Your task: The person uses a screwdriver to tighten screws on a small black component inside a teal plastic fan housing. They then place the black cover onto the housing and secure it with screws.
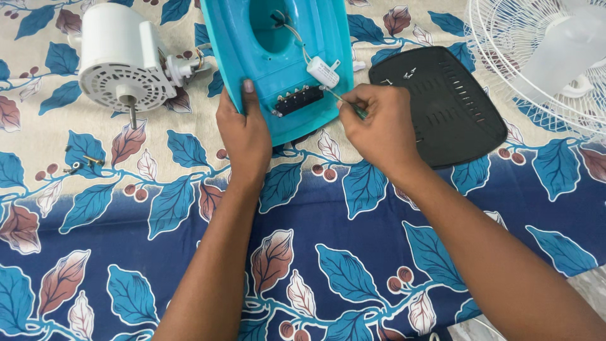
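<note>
Two bare forearms are entering from 6 o'clock, crossing a leaf-patterned cloth (126, 252) that is covering the table. At centre, the left hand (245, 136) is lying flat, fingers extended, pressing on the lower left edge of an upturned turquoise fan base (278, 63), thumb resting on the plastic. Toward 3 o'clock of it, the right hand (379, 129) is pinching closed around a thin tool, probably a screwdriver (344, 101), though little of it is showing; its tip is pointing toward a black switch block (298, 100) mounted inside the base. Just above the block, at 1 o'clock, a small white capacitor (323, 71) is hanging on wires. At 3 o'clock of the right hand, a black bottom cover (454, 107) is lying flat. At 10 o'clock, a white fan motor (123, 60) is resting on its side, with loose screws (82, 163) lying below it. At 2 o'clock, a white fan guard (536, 57) is extending out of view.
</note>
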